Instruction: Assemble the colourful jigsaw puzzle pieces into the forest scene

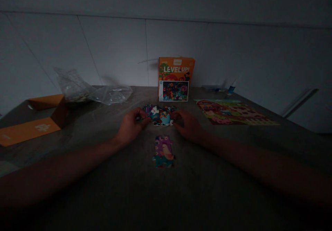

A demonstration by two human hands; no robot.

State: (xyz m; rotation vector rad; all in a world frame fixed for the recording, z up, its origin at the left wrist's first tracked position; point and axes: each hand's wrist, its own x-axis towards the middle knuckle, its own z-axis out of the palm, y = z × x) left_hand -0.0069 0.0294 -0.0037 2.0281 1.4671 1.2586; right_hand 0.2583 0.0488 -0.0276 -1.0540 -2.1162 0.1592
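Observation:
In the dim head view, a cluster of dark blue and teal jigsaw puzzle pieces (162,116) lies on the grey table between my hands. My left hand (132,123) has its thumb and fingers closed on the cluster's left edge. At the right edge, my right hand (188,124) pinches the pieces with its fingertips. Closer to me lies a joined purple and teal puzzle section (164,151) with a pale bird on it, touched by neither hand. Which single pieces the fingertips grip is too dark to make out.
Behind the pieces stands an orange puzzle box (176,71) with a picture card (173,91) against it. At right lie an assembled farm puzzle (233,113) and a small bottle (231,88). An orange sleeve (49,123) and clear plastic bags (114,94) occupy the left.

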